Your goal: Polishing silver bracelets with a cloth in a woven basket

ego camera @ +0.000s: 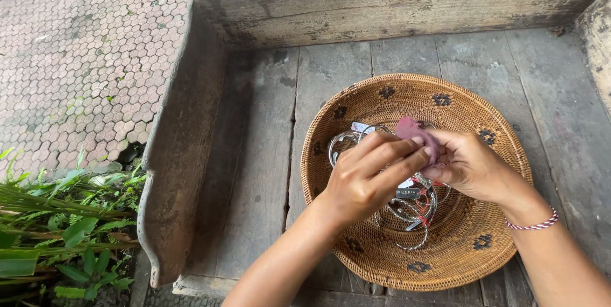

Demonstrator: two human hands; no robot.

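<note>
Fingers (407, 151) of both hands pinch one pink cloth (412, 130).

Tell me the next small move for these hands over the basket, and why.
Probably rub the pink cloth along the piece pinched between both hands. The left hand and right hand meet on the cloth above the woven basket, where silver bangles with small tags lie in a heap. What the cloth covers is hidden, so this is a guess.
</note>
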